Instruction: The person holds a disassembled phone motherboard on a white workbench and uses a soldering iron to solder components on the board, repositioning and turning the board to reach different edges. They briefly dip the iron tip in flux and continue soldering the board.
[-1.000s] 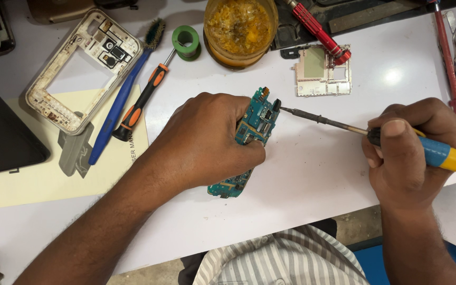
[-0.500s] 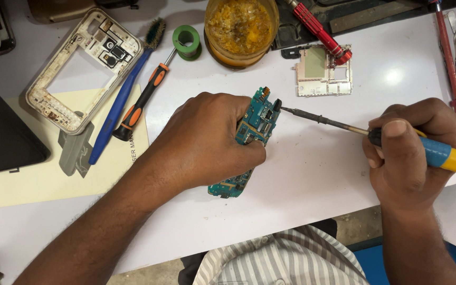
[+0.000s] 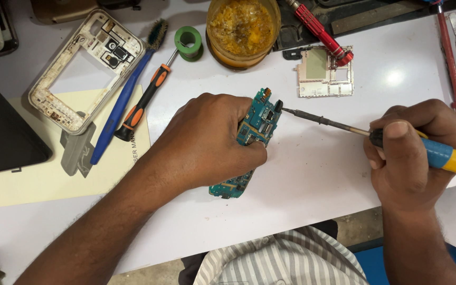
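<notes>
Circuit board: a small teal-green circuit board (image 3: 257, 124), long and narrow, studded with tiny dark and silver parts, a black component at its top right corner; it stands on edge near the middle of the white table (image 3: 312, 174), its lower end showing below the hand.
Left hand: the left hand (image 3: 207, 142) is clenched around the board, thumb pressed on its face, fingers wrapped behind.
Soldering iron: a soldering iron (image 3: 376, 134) with a thin dark shaft and a blue and yellow handle; its tip meets the board's top right corner from 3 o'clock.
Right hand: the right hand (image 3: 415, 155) grasps the iron's handle, thumb on top.
At 12 o'clock: a round tub of yellow paste (image 3: 243, 29) and a green spool (image 3: 188, 42).
At 1 o'clock: a flat metal frame (image 3: 324, 74) under a red screwdriver (image 3: 320, 29).
At 10 o'clock: an orange and black screwdriver (image 3: 142, 103), a blue brush (image 3: 125, 95), a white phone frame (image 3: 85, 68).
</notes>
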